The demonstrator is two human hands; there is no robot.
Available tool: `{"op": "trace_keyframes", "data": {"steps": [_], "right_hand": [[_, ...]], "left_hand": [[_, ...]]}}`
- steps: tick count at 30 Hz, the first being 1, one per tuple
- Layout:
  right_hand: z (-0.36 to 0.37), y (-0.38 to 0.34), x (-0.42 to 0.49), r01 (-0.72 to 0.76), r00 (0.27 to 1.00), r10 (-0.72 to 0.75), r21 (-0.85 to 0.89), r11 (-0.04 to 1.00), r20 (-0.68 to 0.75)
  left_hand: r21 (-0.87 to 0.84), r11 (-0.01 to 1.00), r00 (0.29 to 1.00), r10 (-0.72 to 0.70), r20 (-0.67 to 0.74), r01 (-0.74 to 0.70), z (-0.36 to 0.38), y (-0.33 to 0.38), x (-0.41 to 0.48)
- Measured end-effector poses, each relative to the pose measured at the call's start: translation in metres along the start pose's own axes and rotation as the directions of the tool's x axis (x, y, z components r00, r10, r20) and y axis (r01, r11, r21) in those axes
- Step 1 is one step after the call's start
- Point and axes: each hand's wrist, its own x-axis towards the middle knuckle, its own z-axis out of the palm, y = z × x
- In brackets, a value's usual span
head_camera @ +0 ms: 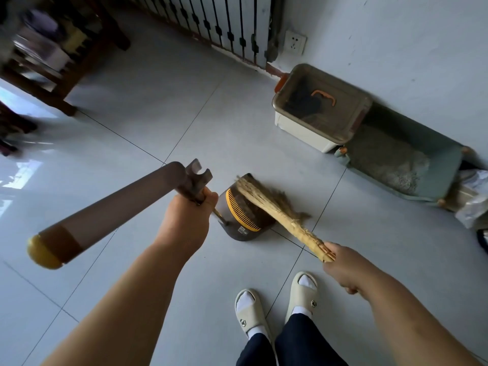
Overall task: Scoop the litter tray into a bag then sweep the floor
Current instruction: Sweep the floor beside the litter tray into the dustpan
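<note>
My right grip (346,268) clamps the broom (280,204) by its stiff bound neck, light I judge, bristles soft, while my left grip (190,217) clamps the dustpan (244,232) handle.

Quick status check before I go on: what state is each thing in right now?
dustpan: standing on the floor, mouth open.
broom: tilted, bristles across the dustpan's mouth.
left hand: grips the dustpan's long handle.
right hand: grips the broom's stem.
litter tray: uncovered, litter inside.
storage box: lid shut.
wall socket: nothing plugged in.
</note>
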Motion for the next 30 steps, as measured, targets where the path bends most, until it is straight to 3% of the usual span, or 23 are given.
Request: {"op": "trace_keyframes", "data": {"steps": [5,8,10,11,13,17,22,26,30], "right_hand": [[0.009,-0.007,0.035,-0.08,0.993,0.092,0.143,0.986,-0.079],[0.013,-0.027,0.046,-0.069,0.995,0.077,0.121,0.99,-0.067],[0.024,-0.04,0.046,-0.118,0.99,0.127,-0.138,0.983,0.055],[0.031,-0.043,0.044,-0.063,0.987,0.112,-0.373,0.926,0.111],[0.051,-0.041,0.041,0.047,0.978,0.064,-0.506,0.861,0.199],[0.064,-0.033,0.021,-0.038,0.988,0.063,-0.166,0.985,0.144],[0.05,-0.013,-0.016,0.055,0.99,-0.049,-0.047,0.997,0.129],[0.053,0.007,-0.039,-0.01,1.0,0.009,0.028,1.0,0.024],[0.054,0.028,-0.053,-0.121,0.992,0.129,0.272,0.955,-0.01]], "left_hand": [[0.042,0.999,1.0,0.017,0.009,-0.017,-0.01,-0.007,-0.005],[0.064,0.998,1.0,0.023,0.001,-0.023,-0.018,-0.011,-0.005],[0.072,0.997,1.0,0.015,-0.003,-0.015,-0.023,-0.012,-0.003],[0.078,0.997,1.0,0.017,-0.003,-0.017,-0.024,-0.013,-0.003],[0.083,0.996,1.0,0.023,-0.003,-0.023,-0.027,-0.016,-0.003],[0.044,0.999,1.0,0.001,-0.004,-0.001,-0.028,-0.022,-0.008],[-0.014,1.0,1.0,-0.015,0.02,0.016,-0.031,-0.026,-0.016],[-0.018,1.0,0.997,0.019,0.075,-0.017,-0.033,-0.015,-0.033],[-0.006,1.0,0.995,0.022,0.101,-0.021,-0.029,0.0,-0.05]]}}
